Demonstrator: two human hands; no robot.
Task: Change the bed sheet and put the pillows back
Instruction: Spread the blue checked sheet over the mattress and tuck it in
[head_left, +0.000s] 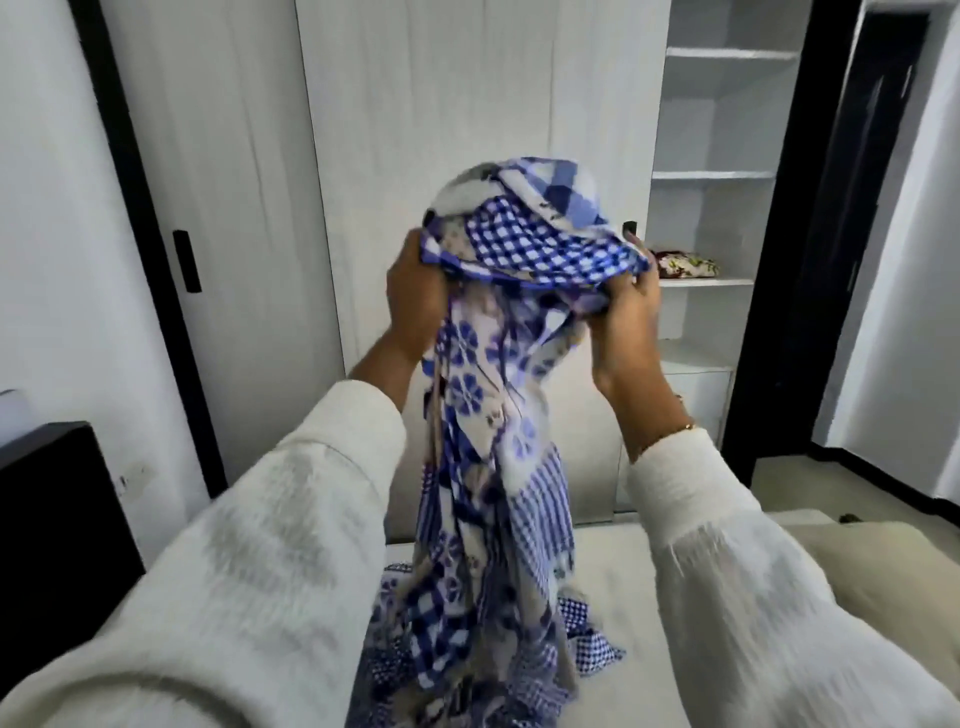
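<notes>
- My left hand (415, 296), centre of the frame, has its fingers curled round a bunched fold of the bed sheet (488, 415); the fingertips are hidden in the cloth.
- My right hand (621, 312), centre right, pinches the same gathered edge, fingers curled over it.
- Both hands hold the sheet raised; the top forms a crumpled bundle above my knuckles, and the rest hangs in a twisted column to the mattress (613, 587) at the lower centre, where the tail lies in a heap.
- Sheet appearance: blue and white, with mixed panels of checks, stripes and flowers, and heavily creased.
- Progress, as I judge it: early. The mattress shows bare pale fabric; the sheet is not yet spread or tucked. No pillows are in view.
- Remaining: open out, spread, tuck, replace the pillows.
- Behind, upper right: open shelves (722, 176) holding a folded floral cloth (685, 264).
</notes>
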